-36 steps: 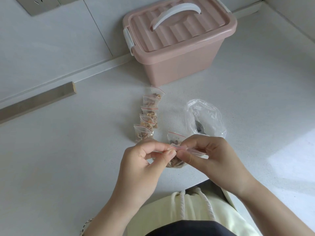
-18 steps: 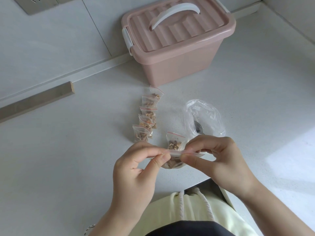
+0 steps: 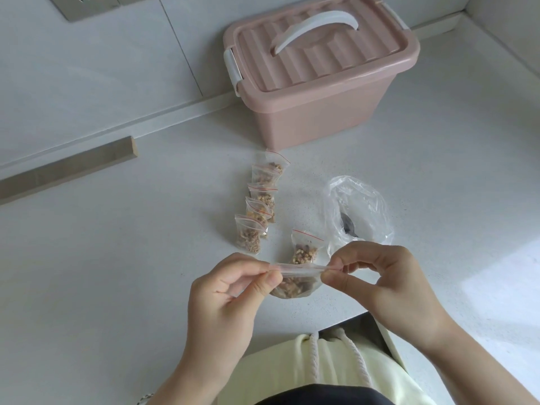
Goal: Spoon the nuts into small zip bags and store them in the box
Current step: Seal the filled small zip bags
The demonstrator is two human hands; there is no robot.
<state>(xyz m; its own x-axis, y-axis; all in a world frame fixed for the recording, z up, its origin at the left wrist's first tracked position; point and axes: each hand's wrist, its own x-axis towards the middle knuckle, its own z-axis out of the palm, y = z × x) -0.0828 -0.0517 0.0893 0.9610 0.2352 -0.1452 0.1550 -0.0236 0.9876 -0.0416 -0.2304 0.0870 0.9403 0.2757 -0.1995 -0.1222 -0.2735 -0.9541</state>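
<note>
A small zip bag (image 3: 295, 283) with nuts inside is held up over the near edge of the white worktop (image 3: 146, 273). Its top strip is pinched at both ends. The left hand (image 3: 225, 290) is closed on the left end, with the thumb and first finger pressed together on the strip. The right hand (image 3: 388, 276) is closed on the right end in the same way. The strip is pulled flat between the two hands, and the full part of the bag hangs down below it.

Just behind the held bag, another filled bag (image 3: 305, 248) is stood on the worktop, with a red line along its top. To the left of that, a row of filled bags (image 3: 260, 200) is laid out, each one partly over the next. The row runs from near the hands back toward the pink box (image 3: 321, 112).

The pink box is set at the back of the worktop, close to the wall. Its lid (image 3: 318, 54) is on, with a white handle (image 3: 317, 27) on top and a white clip (image 3: 232, 70) at the left side.

A big clear plastic bag (image 3: 359, 211) is left crumpled on the worktop, just behind the right hand. Something dark can be seen inside it, but what it is cannot be told.
</note>
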